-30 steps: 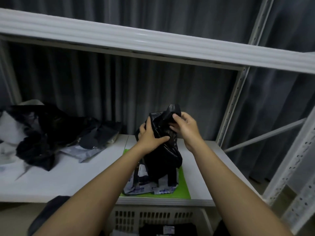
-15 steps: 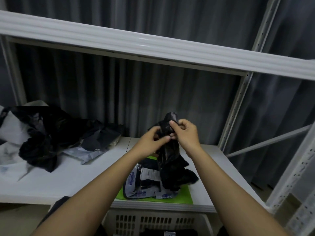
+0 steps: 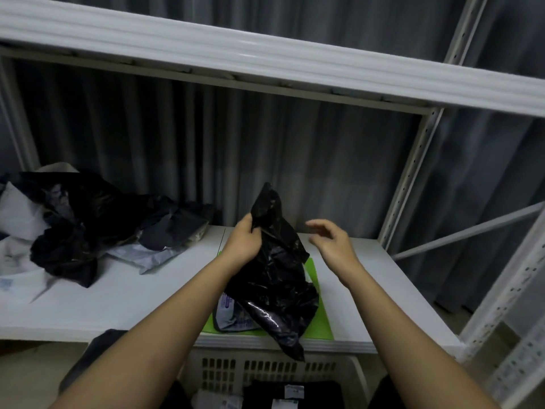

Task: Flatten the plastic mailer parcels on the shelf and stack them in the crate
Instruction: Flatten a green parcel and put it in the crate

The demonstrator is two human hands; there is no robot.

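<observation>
Comparing with half a second ago, we are seeing that the right hand [image 3: 330, 242] has let go of the black mailer [image 3: 271, 278] and moved off to the right, where both hands were pinching its top together before. The mailer has also opened out: it was a narrow twisted bundle, and now it is hanging wider and longer.

We are gripping the mailer near its top with the left hand [image 3: 243, 242], fingers curled round a bunch of the plastic, so a peak of it is standing up above the fist. Our right hand is hovering just beside the mailer, fingers loosely spread and relaxed, holding nothing and touching nothing.

The mailer is draping down over the green mat [image 3: 320, 323] on the white shelf [image 3: 118, 302], partly covering a flat grey labelled parcel [image 3: 228, 315] lying on that mat, and its lower tip is hanging past the shelf's front edge above the white crate [image 3: 265, 370]. Dark parcels are lying inside the crate. On the shelf's left, well apart from the hands, a heap of crumpled black and grey mailers [image 3: 76, 219] is sitting.
</observation>
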